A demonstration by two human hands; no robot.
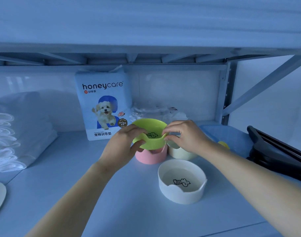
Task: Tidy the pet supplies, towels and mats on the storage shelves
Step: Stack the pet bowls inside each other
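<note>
Both hands hold a green pet bowl point(147, 125) by its near rim. The left hand point(124, 144) curls round the left side with its thumb against the outer wall, and the right hand point(184, 137) pinches the right side between thumb and fingertips. The bowl tilts toward the camera, showing a small line drawing inside, and sits directly over a pink bowl point(151, 158) on the shelf point(78, 168); I cannot tell whether the two touch.

A cream bowl point(178, 153) stands under the right hand, just beside the pink one. A white bowl point(180, 196) with the same drawing sits nearer, below the right wrist. A honeycare training pad pack point(103, 103) stands upright beyond the left hand, and crumpled clear plastic point(156, 112) lies behind both hands. Bagged white pads point(14, 134) are stacked far to the left. A blue mat point(235, 137) and black hangers point(274, 151) lie to the right.
</note>
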